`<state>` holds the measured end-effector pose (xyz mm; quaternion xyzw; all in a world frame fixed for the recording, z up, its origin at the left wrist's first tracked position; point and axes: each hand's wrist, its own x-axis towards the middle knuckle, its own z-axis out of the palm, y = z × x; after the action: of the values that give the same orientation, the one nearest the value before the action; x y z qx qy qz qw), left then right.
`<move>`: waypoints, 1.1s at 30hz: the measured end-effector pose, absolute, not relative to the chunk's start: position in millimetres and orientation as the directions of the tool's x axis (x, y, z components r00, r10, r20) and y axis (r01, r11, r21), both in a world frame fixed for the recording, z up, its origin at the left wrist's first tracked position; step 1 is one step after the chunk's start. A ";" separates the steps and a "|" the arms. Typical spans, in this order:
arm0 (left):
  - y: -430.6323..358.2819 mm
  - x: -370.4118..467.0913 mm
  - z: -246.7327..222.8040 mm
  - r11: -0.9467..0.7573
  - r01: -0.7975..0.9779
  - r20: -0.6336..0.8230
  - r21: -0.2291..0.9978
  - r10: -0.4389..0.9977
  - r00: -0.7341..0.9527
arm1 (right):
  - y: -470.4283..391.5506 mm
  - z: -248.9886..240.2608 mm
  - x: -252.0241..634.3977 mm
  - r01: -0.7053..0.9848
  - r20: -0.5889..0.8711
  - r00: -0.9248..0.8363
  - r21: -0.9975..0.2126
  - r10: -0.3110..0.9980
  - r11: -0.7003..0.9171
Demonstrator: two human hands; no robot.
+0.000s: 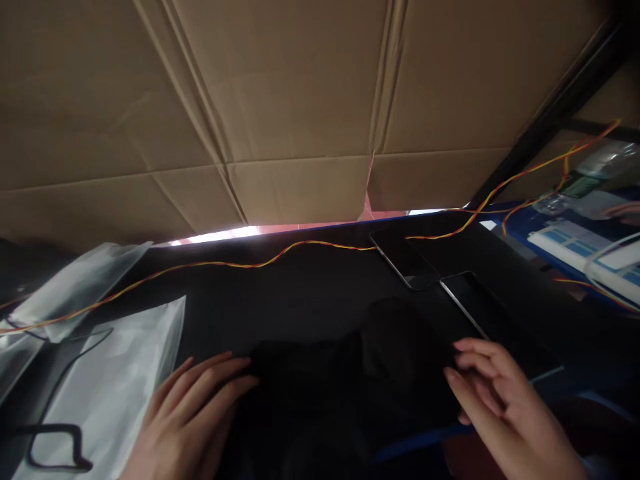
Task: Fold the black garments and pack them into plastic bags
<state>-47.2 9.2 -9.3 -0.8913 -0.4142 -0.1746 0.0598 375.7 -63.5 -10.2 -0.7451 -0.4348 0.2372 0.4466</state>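
A dark, black piece of cloth (320, 393) lies bunched on the black table between my hands; its exact kind is hard to make out in the dim light. My left hand (193, 410) rests at its left edge, fingers stretched out and the fingertips on or close to the fabric. On the other side, my right hand (505, 400) hovers beside the cloth with loosely bent fingers. A gap shows between its thumb and forefinger, and nothing is visible in it. Just beyond the right hand lies a dark phone (480, 300), with a second phone (405, 260) touching or near its upper corner.
Clear plastic bags (120, 373) lie at left, with a black cord or strap (75, 443) over them. A twisted red-yellow wire (225, 265) crosses the table (280, 300). Cardboard (300, 100) walls the back. A plastic bottle (585, 180) and a white-blue box (585, 253) are at right.
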 end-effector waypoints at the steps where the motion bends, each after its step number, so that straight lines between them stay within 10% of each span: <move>1: 8.2 -55.1 -10.7 -0.628 0.776 0.353 0.053 0.739 0.574 | -66.0 -10.6 379.7 0.526 0.107 0.497 -0.827 0.861 -0.201; 9: 8.6 7.0 11.0 -0.626 0.753 0.386 0.202 0.758 0.526 | -29.6 20.1 356.9 0.876 0.389 -0.081 -0.411 0.917 0.252; 17: 50.0 -8.2 45.2 -0.517 0.826 0.470 0.224 0.800 0.373 | -3.8 14.3 393.2 0.688 0.210 0.216 -0.725 0.954 0.004; 25: 36.1 13.2 29.8 -0.540 0.832 0.538 0.126 0.742 0.400 | -9.0 23.2 377.5 0.920 0.478 -0.087 -0.297 0.874 0.254; 33: 11.6 7.2 27.6 -0.733 0.679 0.375 0.029 0.638 0.672 | 69.9 23.5 351.5 0.901 0.490 -0.100 -0.324 0.866 0.288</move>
<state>7.2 11.6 27.6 -0.9127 -0.3609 -0.1831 0.0565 351.5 69.9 23.5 -0.5961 -0.7411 -0.0287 0.3076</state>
